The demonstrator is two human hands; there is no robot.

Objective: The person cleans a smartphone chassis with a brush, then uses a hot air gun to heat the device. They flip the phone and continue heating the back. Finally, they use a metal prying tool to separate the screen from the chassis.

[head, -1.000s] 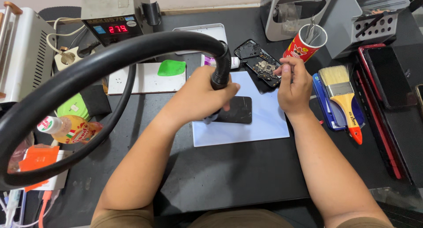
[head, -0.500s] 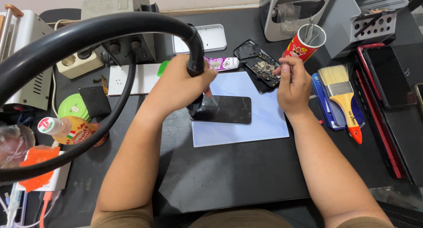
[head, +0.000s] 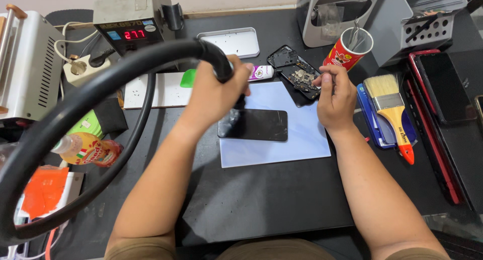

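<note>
My left hand (head: 217,91) grips the handle of a hot-air tool whose thick black hose (head: 75,109) loops off to the left. The tool's tip is hidden behind the hand, just above the left end of a black phone screen (head: 254,124). That screen lies flat on a pale blue mat (head: 282,144). My right hand (head: 334,94) rests at the mat's upper right corner, fingers pinched on a thin tool that touches an opened phone body (head: 297,75).
A hot-air station with a red digital display (head: 128,18) stands at the back left beside a power strip (head: 80,66). A white tray (head: 229,41), a red cup of tools (head: 347,51), a paintbrush (head: 395,111), a dark tablet (head: 443,89) and a small bottle (head: 85,149) surround the mat.
My left hand has carried the hot-air tool leftward and back along the phone screen, and the hose loop has swung with it. My right hand stays at the opened phone body.
</note>
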